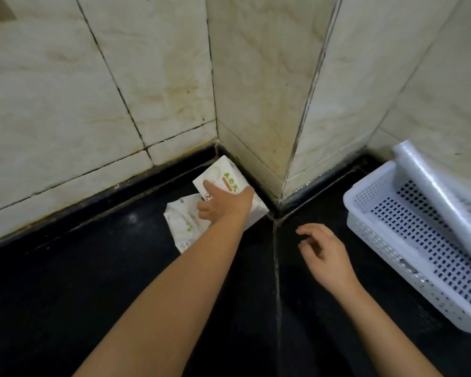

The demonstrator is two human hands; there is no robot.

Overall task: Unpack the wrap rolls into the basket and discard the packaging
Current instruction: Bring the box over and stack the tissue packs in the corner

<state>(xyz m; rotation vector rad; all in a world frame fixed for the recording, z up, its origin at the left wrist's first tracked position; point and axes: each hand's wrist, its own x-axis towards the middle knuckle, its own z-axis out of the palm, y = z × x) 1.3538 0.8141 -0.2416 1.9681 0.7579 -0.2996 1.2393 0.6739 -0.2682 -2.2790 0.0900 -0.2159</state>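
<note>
Dark countertop, tiled wall closing in at the corner. Left hand is out there, index finger stretched across the white box with green lettering, other fingers curled at its near edge; whether it truly grips, I cannot tell. Box sits tight against the wall, a crumpled white wrapper touching it. Right hand hovers loose, fingers half-curled, holding nothing. Off right, the white perforated basket, one wrap roll lying slanted inside.
</note>
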